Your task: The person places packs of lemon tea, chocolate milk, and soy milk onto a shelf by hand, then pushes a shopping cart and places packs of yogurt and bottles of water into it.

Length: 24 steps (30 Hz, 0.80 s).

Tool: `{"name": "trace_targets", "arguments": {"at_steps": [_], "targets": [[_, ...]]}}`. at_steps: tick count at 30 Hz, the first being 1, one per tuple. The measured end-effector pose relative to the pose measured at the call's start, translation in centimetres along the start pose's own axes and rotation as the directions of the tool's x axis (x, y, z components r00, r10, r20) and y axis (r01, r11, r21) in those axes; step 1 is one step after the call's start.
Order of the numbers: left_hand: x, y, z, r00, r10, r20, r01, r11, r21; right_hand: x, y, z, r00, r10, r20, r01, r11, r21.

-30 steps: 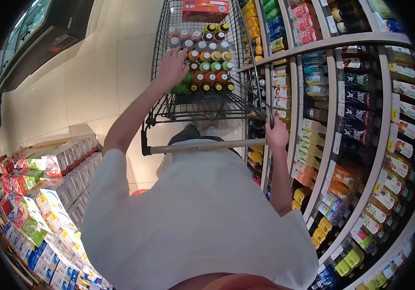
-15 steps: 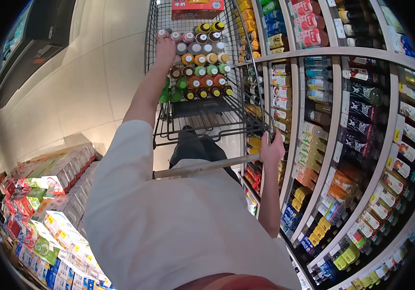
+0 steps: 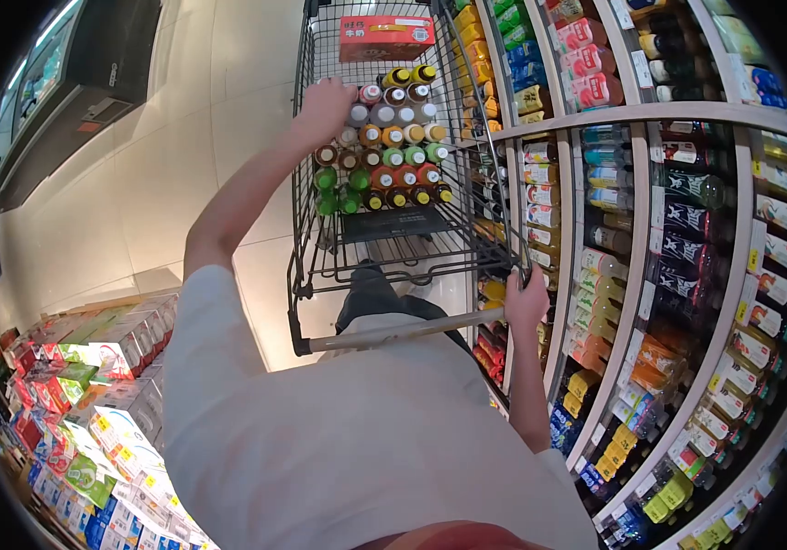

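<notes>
My left hand (image 3: pixel 327 108) is over the upper left of the bottle rows in the wire shopping cart (image 3: pixel 303 266), beside a pink-capped bottle (image 3: pixel 370 94). Its fingers are bent down and partly hidden, so any grip cannot be made out. My right hand (image 3: pixel 526 298) is wrapped round the right end of the cart's handle frame (image 3: pixel 412 328). Rows of upright bottles with green, orange, white and yellow caps fill the middle of the cart. A red carton (image 3: pixel 386 38) lies at the cart's far end.
Drink shelves (image 3: pixel 650 122) run along the right side, close to the cart. Stacked cartons (image 3: pixel 91 376) stand at the lower left. A dark cabinet (image 3: pixel 105 82) is at the upper left, with pale tiled floor (image 3: pixel 187 128) beside it.
The cart sits slightly lower and further right in view, showing more of the red carton. My left hand has shifted right over the top bottle row. My right hand still holds the handle.
</notes>
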<state>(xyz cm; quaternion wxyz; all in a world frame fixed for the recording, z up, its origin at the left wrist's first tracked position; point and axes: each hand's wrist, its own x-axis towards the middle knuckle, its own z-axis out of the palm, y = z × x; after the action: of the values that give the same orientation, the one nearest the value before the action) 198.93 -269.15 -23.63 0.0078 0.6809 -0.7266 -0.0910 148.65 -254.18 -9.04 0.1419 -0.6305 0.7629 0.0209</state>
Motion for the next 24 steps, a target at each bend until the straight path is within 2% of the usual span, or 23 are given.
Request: {"name": "trace_targets", "arguments": {"at_steps": [2, 4, 5, 6, 9, 11, 12, 14, 15, 16, 17, 18, 21, 22, 24], "targets": [[-2.7, 0.8, -7.4, 0.999, 0.034, -0.021, -0.035, 0.998, -0.06, 0.1, 0.8, 0.5, 0.998, -0.047, -0.031, 0.046, 0.999, -0.023], [-5.9, 1.5, -12.4, 0.972, 0.099, -0.213, -0.161, 0.942, -0.295, 0.1, 0.4, 0.1, 0.998, -0.059, -0.037, 0.057, 0.998, -0.035], [-7.7, 2.7, -16.0, 0.983, 0.067, -0.171, -0.13, 0.911, -0.392, 0.0, -0.7, -1.0, 0.999, 0.004, 0.041, -0.004, 1.0, -0.002], [-9.4, 3.9, -19.1, 0.992, 0.043, -0.121, -0.097, 0.87, -0.484, 0.2, -0.5, -0.7, 0.997, -0.079, -0.008, 0.079, 0.997, 0.019], [-13.1, 7.1, -23.0, 0.967, -0.007, -0.256, -0.173, 0.719, -0.673, 0.2, 0.4, -0.7, 0.94, -0.312, -0.136, 0.323, 0.944, 0.063], [-14.6, 9.0, -22.6, 0.994, -0.042, -0.099, -0.077, 0.364, -0.928, 0.0, 0.4, -1.3, 0.919, -0.337, -0.204, 0.377, 0.903, 0.208], [-15.2, 10.5, -22.0, 0.999, -0.036, -0.013, -0.007, 0.151, -0.988, -0.1, 0.5, -1.9, 0.907, -0.347, -0.238, 0.405, 0.873, 0.27], [-15.7, 14.3, -20.9, 1.0, 0.006, 0.029, 0.029, 0.052, -0.998, -1.1, -0.5, -4.1, 0.944, -0.31, -0.116, 0.301, 0.661, 0.687], [-15.7, 16.1, -21.0, 0.998, 0.035, 0.053, 0.052, 0.013, -0.999, -1.6, -0.4, -5.1, 0.931, -0.361, 0.059, 0.08, 0.357, 0.931], [-15.5, 18.1, -21.4, 0.994, 0.065, 0.086, 0.087, -0.019, -0.996, -2.0, -0.1, -5.6, 0.866, -0.466, 0.18, -0.201, 0.005, 0.98], [-15.2, 20.6, -21.8, 0.989, 0.094, 0.118, 0.123, -0.051, -0.991, -2.4, 0.4, -5.5, 0.765, -0.56, 0.32, -0.424, -0.064, 0.903], [-15.0, 23.0, -22.0, 0.982, 0.119, 0.149, 0.16, -0.087, -0.983, -2.7, 1.2, -5.4, 0.623, -0.659, 0.42, -0.627, -0.1, 0.773], [-12.8, 28.5, -21.6, 0.971, 0.119, 0.208, 0.216, -0.061, -0.974, -2.1, 4.6, -7.2, 0.334, -0.861, 0.383, -0.709, 0.039, 0.704], [-12.3, 29.7, -21.3, 0.964, 0.127, 0.232, 0.24, -0.051, -0.969, -2.5, 5.1, -7.9, 0.336, -0.842, 0.422, -0.637, 0.126, 0.76], [-11.5, 32.7, -19.8, 0.962, 0.125, 0.241, 0.243, 0.003, -0.97, -2.9, 5.8, -9.9, 0.416, -0.768, 0.487, -0.447, 0.294, 0.845]]}}
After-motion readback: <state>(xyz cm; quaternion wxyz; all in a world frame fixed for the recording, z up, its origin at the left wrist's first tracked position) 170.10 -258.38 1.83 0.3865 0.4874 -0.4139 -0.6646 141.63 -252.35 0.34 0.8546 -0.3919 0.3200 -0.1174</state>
